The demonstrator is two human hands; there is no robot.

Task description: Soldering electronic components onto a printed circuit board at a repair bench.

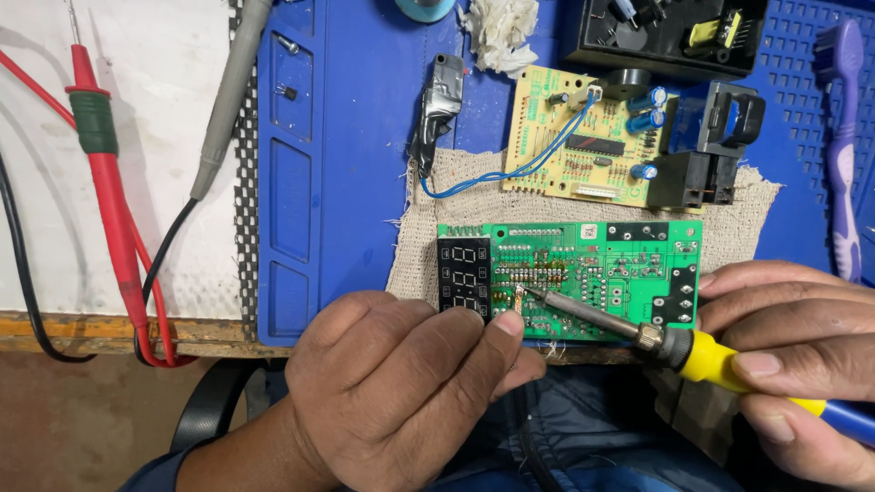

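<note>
A green circuit board (pixel 629 264) with black digit displays at its left end lies on a beige cloth (pixel 419 264). My right hand (pixel 793 364) grips a soldering iron (pixel 711 357) with a yellow and blue handle; its tip touches the board near the left middle. My left hand (pixel 401 401) rests at the board's near edge, thumb and fingers pinched on a thin piece of solder wire (pixel 519 297) that meets the iron's tip.
A yellow circuit board (pixel 583 137) with blue wires and capacitors lies behind. Black parts (pixel 706 150), a black tray (pixel 665 36), a purple toothbrush (pixel 846 137), white wadding (pixel 499 32) sit on the blue mat (pixel 346 182). Red probe (pixel 105 182) and grey probe (pixel 228 100) lie left.
</note>
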